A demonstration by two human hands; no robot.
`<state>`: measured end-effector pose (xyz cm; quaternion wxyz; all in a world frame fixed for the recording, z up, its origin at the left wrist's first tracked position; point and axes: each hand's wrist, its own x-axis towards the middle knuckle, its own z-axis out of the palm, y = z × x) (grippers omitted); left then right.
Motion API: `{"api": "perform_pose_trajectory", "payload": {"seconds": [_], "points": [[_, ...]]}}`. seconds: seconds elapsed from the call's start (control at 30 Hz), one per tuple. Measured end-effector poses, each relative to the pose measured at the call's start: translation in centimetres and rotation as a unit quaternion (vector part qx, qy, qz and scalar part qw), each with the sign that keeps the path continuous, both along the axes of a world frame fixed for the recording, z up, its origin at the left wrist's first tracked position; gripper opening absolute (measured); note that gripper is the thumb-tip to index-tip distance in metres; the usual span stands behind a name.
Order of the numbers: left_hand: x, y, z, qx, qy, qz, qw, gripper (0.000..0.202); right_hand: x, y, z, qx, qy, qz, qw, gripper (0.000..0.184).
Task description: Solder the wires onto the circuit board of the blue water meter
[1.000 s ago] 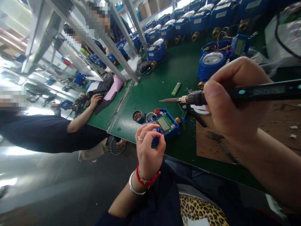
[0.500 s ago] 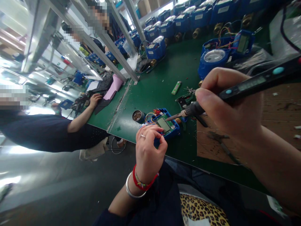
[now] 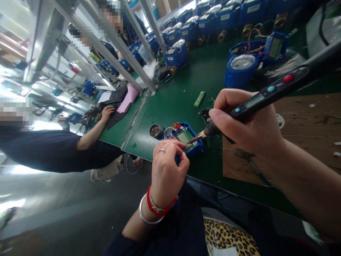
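My right hand [image 3: 255, 131] grips a black soldering iron [image 3: 262, 99] with a small display and coloured buttons. Its tip points down and left, at or just over the lower part of a green circuit board [image 3: 190, 134] with a grey LCD screen [image 3: 182, 138]. That board sits in an open blue meter housing [image 3: 201, 147], with thin coloured wires [image 3: 168, 132] at its far left side. My left hand [image 3: 169, 167] is closed in a pinch at the board's near left edge. What its fingertips hold, if anything, is hidden.
A small round tin [image 3: 156, 131] stands left of the housing. Beyond lie a green-and-white packet [image 3: 199, 99] and another opened blue meter [image 3: 241, 69]. A brown board [image 3: 301, 142] covers the right side. Several blue meters line the back. A co-worker's hand [image 3: 107, 113] rests at the left.
My right hand has shifted left, turning the soldering iron steeper. Its tip has moved from the screen's upper right to the board's lower part. My left hand has barely moved.
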<state>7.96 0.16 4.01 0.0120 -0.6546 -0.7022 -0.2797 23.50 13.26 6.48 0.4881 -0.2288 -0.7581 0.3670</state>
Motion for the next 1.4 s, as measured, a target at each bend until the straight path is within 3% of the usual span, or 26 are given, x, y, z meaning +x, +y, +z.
{"api": "perform_pose_trajectory", "payload": {"seconds": [0.3, 1.4], "points": [[0.0, 0.3, 0.5, -0.038, 0.006, 0.0, 0.999, 0.014, 0.0, 0.2, -0.2, 0.01, -0.023, -0.01, 1.0, 0.026], [0.0, 0.2, 0.3, -0.035, -0.008, -0.005, 0.999, 0.013, -1.0, 0.4, -1.4, 0.019, -0.069, 0.051, 0.996, 0.025]]}}
